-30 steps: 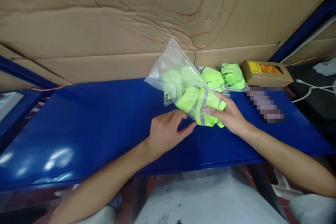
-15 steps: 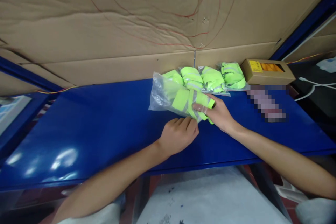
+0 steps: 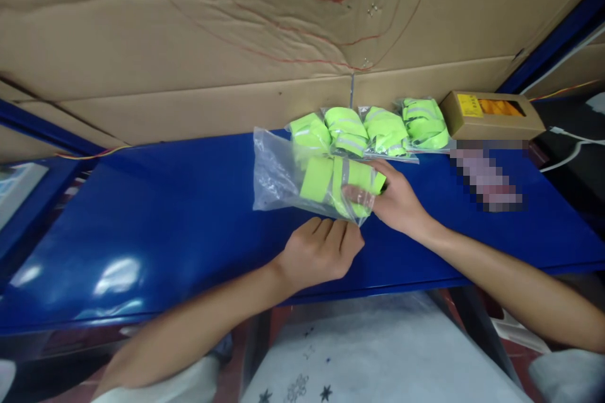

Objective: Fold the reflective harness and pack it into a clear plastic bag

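A folded neon-yellow reflective strap (image 3: 317, 180) with grey bands lies mostly inside a clear plastic bag (image 3: 274, 170). My right hand (image 3: 394, 198) grips the strap at its right end, the thumb seen through the plastic at the bag's mouth. Closed in a fist, my left hand (image 3: 324, 250) pinches the lower edge of the bag's opening, just below the strap. The bag's sealed end points left over the table. Behind it, several bagged neon straps (image 3: 385, 131) stand in a row against the cardboard.
The blue table (image 3: 189, 214) stretches left and right. At the back right sits a cardboard box (image 3: 496, 116) with orange contents, beside a pixelated patch. A white cable (image 3: 564, 157) lies at the far right. A cardboard wall (image 3: 212, 101) closes off the back.
The strap sits further inside the bag, and the bag reaches further left, more spread out. Both hands keep their grips, and the view has tilted slightly down.
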Demonstrator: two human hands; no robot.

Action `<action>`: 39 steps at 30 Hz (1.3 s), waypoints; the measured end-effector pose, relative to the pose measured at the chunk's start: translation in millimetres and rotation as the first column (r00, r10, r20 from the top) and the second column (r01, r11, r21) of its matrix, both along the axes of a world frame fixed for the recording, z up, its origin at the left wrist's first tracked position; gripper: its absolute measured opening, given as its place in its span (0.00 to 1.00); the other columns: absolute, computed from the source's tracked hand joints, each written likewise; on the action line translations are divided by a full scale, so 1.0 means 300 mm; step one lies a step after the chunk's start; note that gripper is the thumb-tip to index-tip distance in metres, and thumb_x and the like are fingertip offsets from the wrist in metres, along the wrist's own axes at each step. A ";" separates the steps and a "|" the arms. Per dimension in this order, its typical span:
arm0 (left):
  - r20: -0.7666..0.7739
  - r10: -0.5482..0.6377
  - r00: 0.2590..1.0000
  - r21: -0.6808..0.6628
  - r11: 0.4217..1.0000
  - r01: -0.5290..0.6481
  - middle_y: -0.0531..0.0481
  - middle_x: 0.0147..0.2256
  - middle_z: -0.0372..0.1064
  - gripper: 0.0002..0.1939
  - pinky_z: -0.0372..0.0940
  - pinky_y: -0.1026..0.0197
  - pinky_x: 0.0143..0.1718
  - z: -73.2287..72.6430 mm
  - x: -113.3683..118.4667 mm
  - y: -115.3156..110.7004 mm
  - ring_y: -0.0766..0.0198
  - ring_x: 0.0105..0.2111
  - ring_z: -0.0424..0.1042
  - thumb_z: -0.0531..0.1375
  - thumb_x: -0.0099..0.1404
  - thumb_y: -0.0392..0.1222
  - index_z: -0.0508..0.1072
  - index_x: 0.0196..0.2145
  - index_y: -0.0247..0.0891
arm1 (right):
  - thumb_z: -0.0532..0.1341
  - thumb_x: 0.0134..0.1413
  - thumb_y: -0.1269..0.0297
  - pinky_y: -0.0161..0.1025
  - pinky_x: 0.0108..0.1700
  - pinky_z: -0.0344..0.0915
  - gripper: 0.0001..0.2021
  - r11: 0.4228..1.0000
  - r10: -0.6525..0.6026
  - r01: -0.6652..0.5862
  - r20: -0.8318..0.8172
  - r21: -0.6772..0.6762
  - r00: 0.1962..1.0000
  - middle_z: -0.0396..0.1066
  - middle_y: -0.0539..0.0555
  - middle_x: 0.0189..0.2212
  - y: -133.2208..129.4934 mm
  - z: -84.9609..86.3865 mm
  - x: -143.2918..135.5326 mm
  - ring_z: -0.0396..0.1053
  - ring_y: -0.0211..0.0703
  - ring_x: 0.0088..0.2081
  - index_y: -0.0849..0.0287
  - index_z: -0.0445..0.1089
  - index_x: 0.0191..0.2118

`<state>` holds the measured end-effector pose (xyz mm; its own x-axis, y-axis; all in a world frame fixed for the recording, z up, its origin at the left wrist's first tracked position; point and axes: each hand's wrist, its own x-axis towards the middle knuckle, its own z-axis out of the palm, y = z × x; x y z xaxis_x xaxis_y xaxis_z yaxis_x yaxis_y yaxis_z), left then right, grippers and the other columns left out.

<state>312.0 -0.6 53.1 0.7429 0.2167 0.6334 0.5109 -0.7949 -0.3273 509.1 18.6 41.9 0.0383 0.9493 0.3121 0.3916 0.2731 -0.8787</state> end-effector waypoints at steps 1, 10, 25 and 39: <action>-0.014 0.020 1.000 0.002 1.000 -0.020 0.56 0.18 0.59 0.15 0.53 0.57 0.20 -0.012 0.006 0.002 0.66 0.18 0.61 0.61 0.70 0.37 0.65 0.25 0.41 | 0.72 0.53 0.47 0.46 0.49 0.68 0.19 0.998 -0.005 0.003 -0.036 -0.059 0.999 0.76 0.56 0.43 0.007 -0.009 -0.002 0.73 0.52 0.46 0.55 0.76 0.43; 0.053 -0.008 0.999 -0.316 0.948 0.024 0.52 0.22 0.71 0.14 0.57 0.59 0.22 -0.064 0.024 0.003 0.64 0.20 0.70 0.59 0.74 0.43 0.72 0.31 0.37 | 0.72 0.49 0.47 0.40 0.36 0.61 0.20 0.982 -0.059 0.048 -0.056 -0.181 0.997 0.70 0.49 0.30 0.013 -0.029 -0.014 0.65 0.43 0.34 0.56 0.67 0.32; 0.423 0.494 0.760 -0.815 -0.159 0.557 0.51 0.27 0.73 0.24 0.70 0.65 0.21 -0.085 0.067 0.092 0.68 0.22 0.70 0.72 0.59 0.57 0.73 0.38 0.33 | 0.74 0.47 0.44 0.38 0.24 0.65 0.27 0.967 -0.103 0.013 -0.339 -0.255 0.935 0.68 0.49 0.34 -0.027 -0.016 -0.031 0.65 0.39 0.27 0.51 0.61 0.42; 0.362 0.433 0.825 -0.815 -0.282 0.506 0.44 0.35 0.78 0.25 0.69 0.65 0.28 -0.053 0.013 0.114 0.61 0.33 0.76 0.71 0.60 0.57 0.77 0.44 0.33 | 0.72 0.52 0.44 0.38 0.23 0.67 0.26 0.953 0.061 -0.157 -0.346 -0.259 0.936 0.72 0.52 0.36 -0.016 -0.032 -0.006 0.68 0.41 0.28 0.53 0.67 0.49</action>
<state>315.7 33.5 37.1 0.5640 0.8027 -0.1938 0.1015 0.1655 0.9810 507.2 13.9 32.3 -0.0156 0.9996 0.0225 0.0482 0.0233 -0.9986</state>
